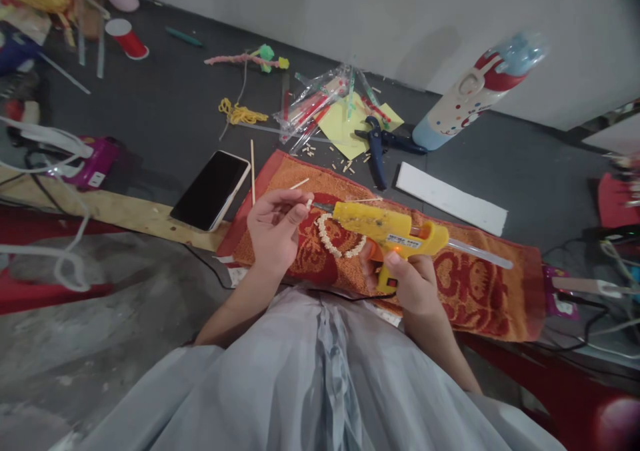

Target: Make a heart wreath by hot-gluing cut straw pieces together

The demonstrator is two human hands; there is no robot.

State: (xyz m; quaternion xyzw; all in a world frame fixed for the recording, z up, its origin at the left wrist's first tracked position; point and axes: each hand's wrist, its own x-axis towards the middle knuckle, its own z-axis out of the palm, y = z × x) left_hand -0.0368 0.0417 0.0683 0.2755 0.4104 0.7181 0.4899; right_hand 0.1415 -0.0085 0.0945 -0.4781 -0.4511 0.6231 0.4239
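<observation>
My right hand (413, 281) is wrapped round the handle of a yellow hot glue gun (373, 218), with a clear glue stick (480, 254) poking out of its back end. Its nozzle points left, close to the fingertips of my left hand (275, 228). Those fingers pinch a tiny pale piece of stick (309, 203). Below the gun, a curved string of small pale pieces (327, 240) lies on an orange and red towel (480, 304); the gun and my right hand hide part of it.
Beyond the towel are blue-handled cutters (376, 151), yellow paper (343, 134), scattered short stick pieces (349, 166) and a white strip (453, 198). A phone (210, 190) lies left, near a thin stick (253, 171). A bottle (475, 94) stands at the back right. Cords run along the front edge.
</observation>
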